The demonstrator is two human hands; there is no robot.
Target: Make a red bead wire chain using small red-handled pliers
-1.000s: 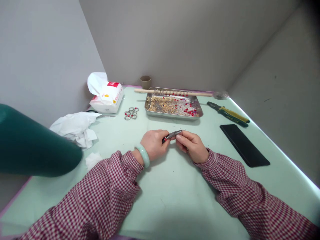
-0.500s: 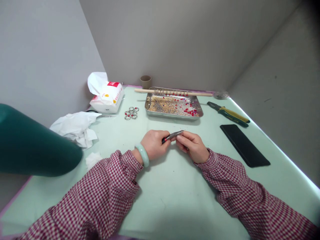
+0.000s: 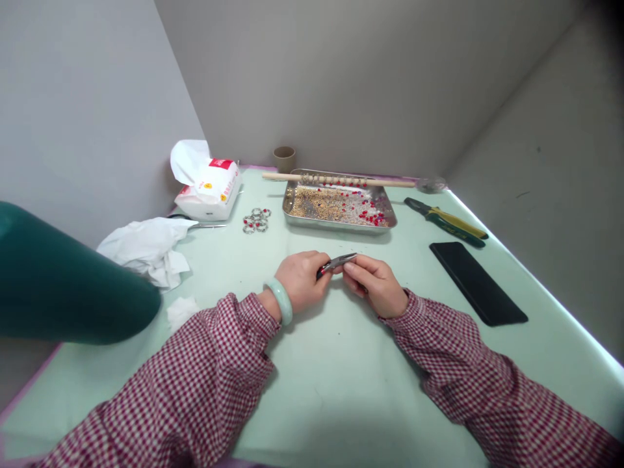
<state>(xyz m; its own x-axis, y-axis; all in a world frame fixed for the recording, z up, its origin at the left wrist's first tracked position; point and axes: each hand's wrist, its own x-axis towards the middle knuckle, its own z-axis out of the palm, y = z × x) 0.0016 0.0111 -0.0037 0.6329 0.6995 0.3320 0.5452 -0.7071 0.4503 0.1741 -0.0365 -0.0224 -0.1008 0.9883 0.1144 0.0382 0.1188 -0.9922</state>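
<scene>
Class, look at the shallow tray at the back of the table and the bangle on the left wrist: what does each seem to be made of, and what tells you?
Shallow silver tray: probably polished steel, since its rim shines and reflects. Pale green bangle: smooth and glossy, perhaps jade or glass; the look leaves it open.

In front of me I count one metal tray (image 3: 292,218) of loose beads, red and gold, too many and too small to number. One wooden stick (image 3: 390,184) lies across its far rim. There is one cluster of metal rings (image 3: 256,220), about five, one tissue pack (image 3: 210,188), one small cup (image 3: 283,158), two crumpled tissues (image 3: 146,247), one pair of green-handled pliers (image 3: 446,221) and one black phone (image 3: 478,282).
</scene>
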